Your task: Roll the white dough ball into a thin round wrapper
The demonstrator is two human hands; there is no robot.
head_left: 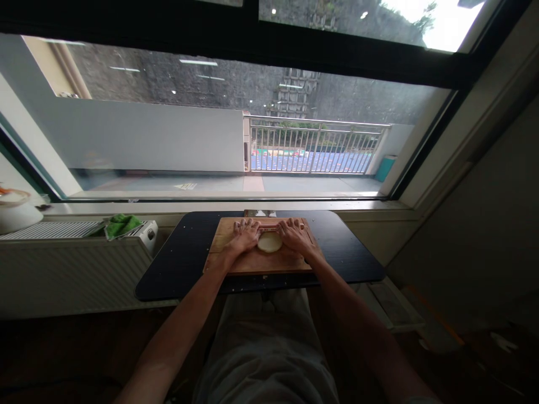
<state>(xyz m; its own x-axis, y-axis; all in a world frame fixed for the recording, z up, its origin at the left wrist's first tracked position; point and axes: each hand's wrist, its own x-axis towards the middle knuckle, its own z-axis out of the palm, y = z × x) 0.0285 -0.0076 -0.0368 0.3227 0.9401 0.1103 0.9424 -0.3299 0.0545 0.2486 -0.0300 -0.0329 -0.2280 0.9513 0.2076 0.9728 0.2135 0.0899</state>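
A thin rolling pin (269, 226) lies crosswise near the far side of a wooden board (252, 265). My left hand (245, 234) is closed over its left part, and my right hand (295, 235) grips its right part, fingers curled over the top. Between my hands, just on my side of the pin, a flat round of pale dough (270, 242) rests on the board. Whether the pin touches the dough's far edge is hard to make out.
The board sits on a dark table (177, 264) with rounded corners, sprinkled with small pale specks. At left, a green cloth (122, 225) lies on a white radiator (84, 269), near a white pot (19, 212). Beyond the table is a window sill (168, 206).
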